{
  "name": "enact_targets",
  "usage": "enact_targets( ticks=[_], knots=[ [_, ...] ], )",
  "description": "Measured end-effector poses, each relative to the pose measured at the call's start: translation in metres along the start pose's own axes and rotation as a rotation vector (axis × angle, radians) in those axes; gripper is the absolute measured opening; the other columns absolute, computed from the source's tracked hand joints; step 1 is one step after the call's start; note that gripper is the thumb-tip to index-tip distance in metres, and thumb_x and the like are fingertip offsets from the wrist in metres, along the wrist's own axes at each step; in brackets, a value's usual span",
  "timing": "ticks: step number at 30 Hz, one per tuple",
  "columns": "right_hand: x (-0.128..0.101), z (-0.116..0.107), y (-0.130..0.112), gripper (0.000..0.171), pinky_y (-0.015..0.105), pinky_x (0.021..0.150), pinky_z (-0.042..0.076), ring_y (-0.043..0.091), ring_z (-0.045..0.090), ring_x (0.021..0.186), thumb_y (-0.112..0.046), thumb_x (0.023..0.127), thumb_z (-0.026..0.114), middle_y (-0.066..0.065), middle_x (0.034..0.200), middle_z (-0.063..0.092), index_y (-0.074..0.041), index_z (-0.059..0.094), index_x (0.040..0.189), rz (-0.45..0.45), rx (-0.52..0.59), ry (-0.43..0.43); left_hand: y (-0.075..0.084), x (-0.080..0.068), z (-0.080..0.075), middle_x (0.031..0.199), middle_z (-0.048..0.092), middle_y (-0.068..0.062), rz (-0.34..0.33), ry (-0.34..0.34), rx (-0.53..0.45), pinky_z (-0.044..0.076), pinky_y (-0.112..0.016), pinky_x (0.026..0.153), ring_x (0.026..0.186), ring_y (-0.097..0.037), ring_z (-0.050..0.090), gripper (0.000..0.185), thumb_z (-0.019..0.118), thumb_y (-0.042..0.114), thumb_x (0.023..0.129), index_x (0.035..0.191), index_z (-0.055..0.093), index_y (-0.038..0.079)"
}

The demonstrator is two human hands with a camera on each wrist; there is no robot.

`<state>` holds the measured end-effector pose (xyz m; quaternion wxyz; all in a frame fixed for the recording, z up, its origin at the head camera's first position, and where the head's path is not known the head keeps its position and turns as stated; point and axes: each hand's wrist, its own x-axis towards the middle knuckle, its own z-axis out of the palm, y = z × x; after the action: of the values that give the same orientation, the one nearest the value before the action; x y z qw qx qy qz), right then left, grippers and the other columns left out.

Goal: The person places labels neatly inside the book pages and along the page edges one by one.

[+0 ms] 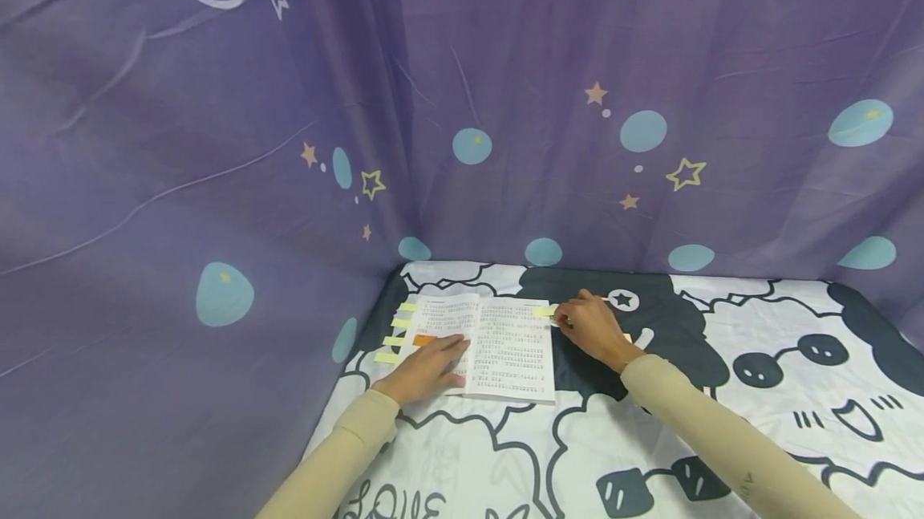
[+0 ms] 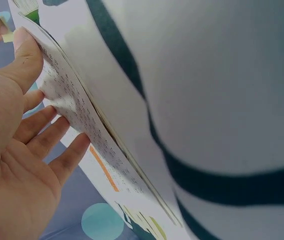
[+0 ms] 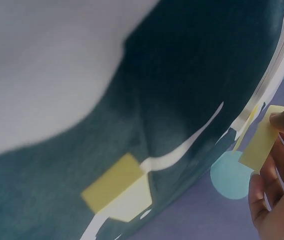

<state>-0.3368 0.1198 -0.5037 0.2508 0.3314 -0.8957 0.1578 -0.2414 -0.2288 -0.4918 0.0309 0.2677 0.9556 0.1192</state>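
An open book lies on the patterned cloth. My left hand rests on its left page with relaxed fingers, beside an orange sticky tab. In the left wrist view, that hand's fingertips lie against the printed page. My right hand is at the upper right edge of the book, by a yellow tab over the right page. The right wrist view shows its thumb and fingers pinching a pale yellow sticky note.
Several yellow tabs stick out along the book's left edge. A small yellow sticky-note pad lies on the cloth near my right wrist. White cloth with black cartoon drawings covers the surface. A purple curtain hangs behind and at the left.
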Motion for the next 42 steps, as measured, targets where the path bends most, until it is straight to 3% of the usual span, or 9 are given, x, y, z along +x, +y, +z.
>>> enact_targets(
  ticks=[7, 21, 33, 42],
  knots=[
    [0.004, 0.005, -0.007, 0.013, 0.033, 0.063, 0.043, 0.018, 0.048, 0.071, -0.003, 0.08, 0.085, 0.0, 0.084, 0.076, -0.013, 0.079, 0.085, -0.027, -0.01, 0.013, 0.0, 0.001, 0.002, 0.164, 0.035, -0.016, 0.002, -0.004, -0.008, 0.033, -0.046, 0.121, 0.15, -0.031, 0.034, 0.074, 0.067, 0.041, 0.097, 0.157, 0.042, 0.004],
    [0.008, 0.017, -0.018, 0.01, 0.033, 0.066, 0.042, 0.019, 0.048, 0.078, -0.009, 0.085, 0.084, 0.0, 0.094, 0.077, -0.016, 0.083, 0.093, -0.058, -0.083, -0.084, 0.0, 0.0, 0.0, 0.164, 0.035, -0.015, 0.005, 0.002, -0.006, 0.033, -0.045, 0.121, 0.15, -0.031, 0.034, 0.075, 0.067, 0.041, 0.097, 0.157, 0.041, 0.004],
    [0.009, 0.015, -0.022, 0.007, 0.04, 0.073, 0.042, 0.022, 0.051, 0.087, -0.012, 0.087, 0.082, 0.001, 0.093, 0.075, -0.017, 0.084, 0.091, -0.126, -0.101, -0.115, 0.002, -0.002, -0.002, 0.163, 0.036, -0.016, -0.001, 0.0, -0.018, 0.033, -0.046, 0.121, 0.15, -0.031, 0.034, 0.075, 0.068, 0.039, 0.097, 0.157, 0.041, 0.003],
    [0.011, 0.013, -0.033, 0.016, 0.043, 0.075, 0.041, 0.025, 0.046, 0.087, -0.008, 0.092, 0.075, 0.006, 0.096, 0.066, -0.013, 0.082, 0.106, -0.225, -0.303, -0.238, 0.001, -0.001, -0.002, 0.163, 0.036, -0.016, 0.0, 0.003, -0.009, 0.033, -0.046, 0.122, 0.15, -0.031, 0.034, 0.075, 0.068, 0.039, 0.097, 0.157, 0.042, 0.003]
  ],
)
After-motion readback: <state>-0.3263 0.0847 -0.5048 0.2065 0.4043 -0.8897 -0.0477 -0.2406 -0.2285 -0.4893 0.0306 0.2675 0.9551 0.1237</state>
